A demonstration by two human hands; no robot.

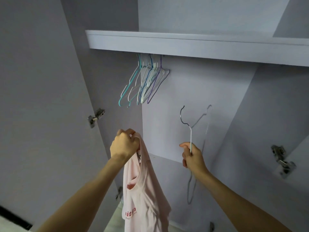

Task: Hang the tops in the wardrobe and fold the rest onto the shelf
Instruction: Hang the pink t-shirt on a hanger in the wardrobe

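My left hand grips the top edge of a pale pink sleeveless top with red lettering, which hangs down from it in front of the open wardrobe. My right hand holds a white wire hanger by its neck, with the metal hook pointing up. The hanger is apart from the top, and its shadow falls on the back wall. Several empty coloured hangers hang bunched under the shelf at the upper left. The rail itself is hidden behind the shelf's edge.
The wardrobe's left door stands open with metal hinges on its inner edge. Another hinge shows on the right side. The back panel to the right of the bunched hangers is bare.
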